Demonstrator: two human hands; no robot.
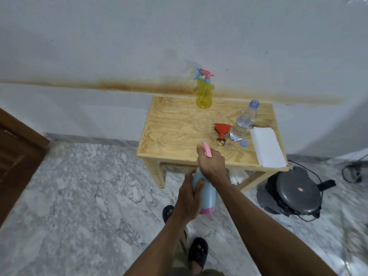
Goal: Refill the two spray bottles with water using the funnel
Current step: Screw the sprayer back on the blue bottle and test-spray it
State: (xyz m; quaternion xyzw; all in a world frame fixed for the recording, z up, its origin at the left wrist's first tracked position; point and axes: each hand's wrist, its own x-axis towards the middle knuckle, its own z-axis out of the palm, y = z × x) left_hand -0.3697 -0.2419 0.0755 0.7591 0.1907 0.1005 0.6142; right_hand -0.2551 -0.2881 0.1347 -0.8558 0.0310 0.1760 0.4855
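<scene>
- Nearest you, your two forearms reach out over the marble floor (pixel 79 196), sandalled feet below them
- Your left hand (pixel 189 198) is wrapped round the body of the blue spray bottle (pixel 205 193), thumb across its front, holding it off the floor just short of the wooden table (pixel 175 124)
- Your right hand (pixel 211 162) is clamped over the pink spray head (pixel 207 151) at the top, fingers curled tight round it; looks like you're twisting the head off
- The bottle's long axis runs from the pink base near you up and away to the head, so the right hand has the far end and the left the near
- What's inside the blue bottle I can't tell, it's opaque
- On the table just beyond your right hand: the red funnel (pixel 222 130), standing on its spout, wide mouth up
- Right beside it the clear water bottle (pixel 244 122), uncapped, partly filled, its blue cap (pixel 243 143) lying at the foot
- White paper (pixel 266 148) along the right edge
- Farthest back, the yellow spray bottle (pixel 204 94), head screwed on, seemingly almost empty
</scene>
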